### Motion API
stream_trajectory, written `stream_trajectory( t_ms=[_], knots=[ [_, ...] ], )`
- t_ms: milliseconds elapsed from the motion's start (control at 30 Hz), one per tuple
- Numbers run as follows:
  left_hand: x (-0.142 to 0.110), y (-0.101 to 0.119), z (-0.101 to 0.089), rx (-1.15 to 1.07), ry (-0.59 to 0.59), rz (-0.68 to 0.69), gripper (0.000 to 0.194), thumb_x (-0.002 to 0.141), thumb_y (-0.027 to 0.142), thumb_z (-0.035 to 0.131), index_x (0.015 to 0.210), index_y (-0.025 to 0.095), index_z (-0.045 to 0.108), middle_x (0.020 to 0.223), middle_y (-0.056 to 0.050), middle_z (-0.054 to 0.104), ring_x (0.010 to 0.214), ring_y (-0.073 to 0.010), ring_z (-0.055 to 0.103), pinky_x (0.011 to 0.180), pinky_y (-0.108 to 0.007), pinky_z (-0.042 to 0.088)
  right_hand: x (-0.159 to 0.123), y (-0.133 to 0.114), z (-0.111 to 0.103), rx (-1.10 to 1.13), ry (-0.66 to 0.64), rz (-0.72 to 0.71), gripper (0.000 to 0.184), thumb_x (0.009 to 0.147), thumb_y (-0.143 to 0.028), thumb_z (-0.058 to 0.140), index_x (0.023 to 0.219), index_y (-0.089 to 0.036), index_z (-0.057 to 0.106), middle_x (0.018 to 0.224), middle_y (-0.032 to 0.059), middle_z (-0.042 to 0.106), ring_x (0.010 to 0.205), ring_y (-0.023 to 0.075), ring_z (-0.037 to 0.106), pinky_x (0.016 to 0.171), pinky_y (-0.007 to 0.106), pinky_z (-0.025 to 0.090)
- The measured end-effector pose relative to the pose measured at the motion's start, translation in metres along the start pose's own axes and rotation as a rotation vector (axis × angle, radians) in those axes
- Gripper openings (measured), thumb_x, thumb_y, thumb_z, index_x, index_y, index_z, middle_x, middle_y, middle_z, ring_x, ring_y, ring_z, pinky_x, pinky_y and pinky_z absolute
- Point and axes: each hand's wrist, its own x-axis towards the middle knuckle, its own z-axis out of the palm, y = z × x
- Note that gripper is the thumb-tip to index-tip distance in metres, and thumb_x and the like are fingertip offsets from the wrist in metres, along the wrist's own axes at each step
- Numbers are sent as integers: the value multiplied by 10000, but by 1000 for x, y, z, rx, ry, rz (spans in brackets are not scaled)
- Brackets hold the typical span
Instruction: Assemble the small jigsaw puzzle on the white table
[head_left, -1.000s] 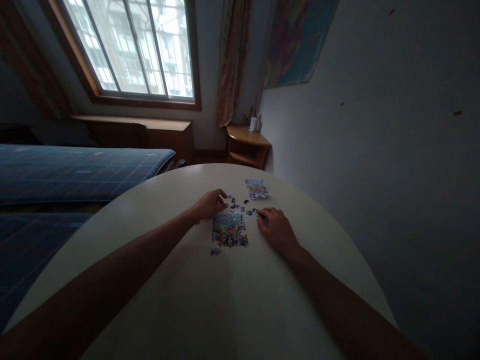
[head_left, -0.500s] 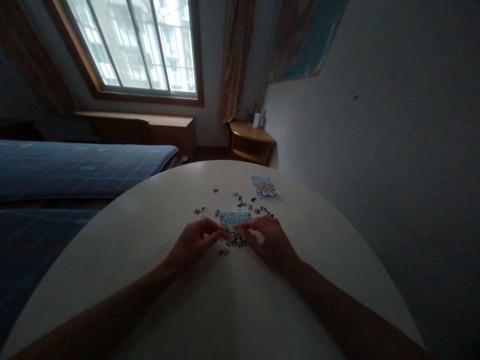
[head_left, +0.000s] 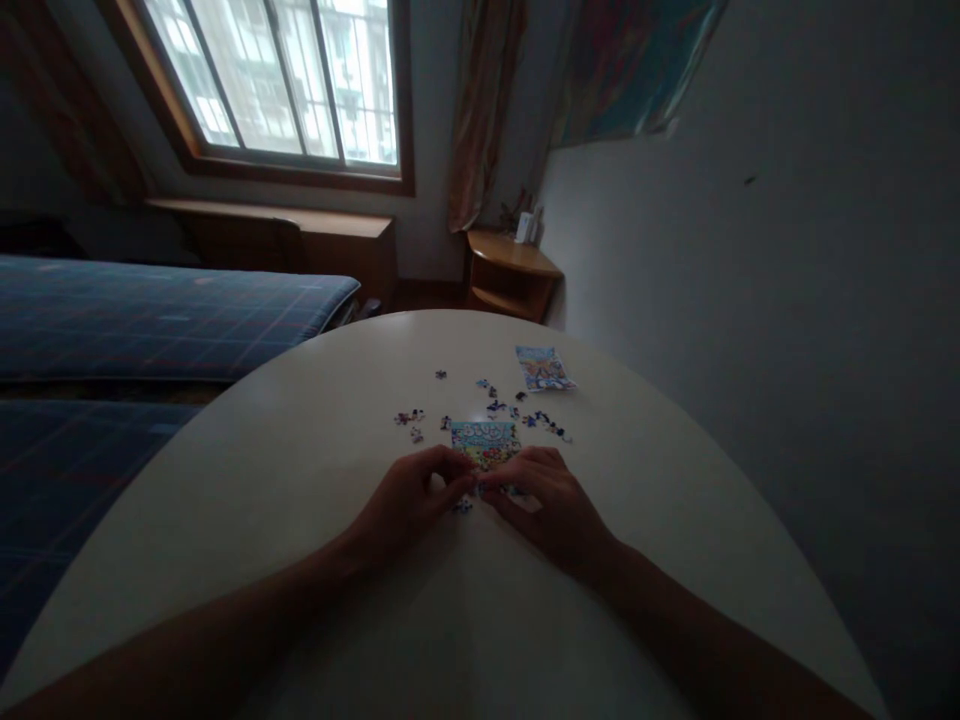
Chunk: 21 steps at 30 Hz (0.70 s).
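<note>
A partly assembled jigsaw puzzle (head_left: pixel 486 434) lies flat on the white table, its light blue upper part showing and its lower part covered by my fingers. At its lower left edge, my left hand (head_left: pixel 412 495) is closed, thumb and forefinger together; what they hold is hidden. My right hand (head_left: pixel 555 505) reaches over the puzzle's lower right, pinching a small bluish puzzle piece (head_left: pixel 481 487) close to the left fingertips. A loose piece (head_left: pixel 464 507) rests just below the left fingertips.
Several loose puzzle pieces (head_left: pixel 495 405) are scattered beyond the puzzle, with more pieces (head_left: pixel 407 418) to its left. A printed picture sheet (head_left: pixel 544 369) lies farther back on the round table (head_left: pixel 322 400). A plaid mattress (head_left: pixel 172 315) stands left of the table, a wall on the right.
My hands have come closer together over the lower part of the puzzle, and the right hand now covers more of it. The whole view has shifted slightly.
</note>
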Motion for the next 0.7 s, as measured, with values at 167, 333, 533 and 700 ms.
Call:
stream_trajectory(
  t_ms=[167,333,533,700],
  knots=[
    [2,1,1,-44,27,21,122,797,264,657,872,170,640,742,-12,710,601,-119,601,546,-210,417,0,-1,0,26,9,39,197,897,-277,684,1091,-243,680,849,12,739,779,164,656,767,337,456],
    [1,2,1,-81,-11,-29,167,796,295,669,899,170,630,731,-16,715,573,-117,596,515,-205,379,1,-3,0,14,49,81,127,870,-318,717,966,-236,699,807,8,737,754,172,662,753,347,474],
    [0,7,0,-31,-5,-15,143,809,301,648,873,186,704,776,-24,729,660,-138,641,550,-210,432,1,-5,2,-35,97,130,145,870,-361,709,876,-220,676,799,22,736,754,182,670,732,344,492],
    [2,3,-7,58,20,-30,168,831,293,616,898,216,750,774,-7,742,650,-137,640,606,-232,478,0,-2,1,-38,19,132,64,882,-293,692,905,-233,692,809,12,737,776,177,662,791,355,474]
  ],
)
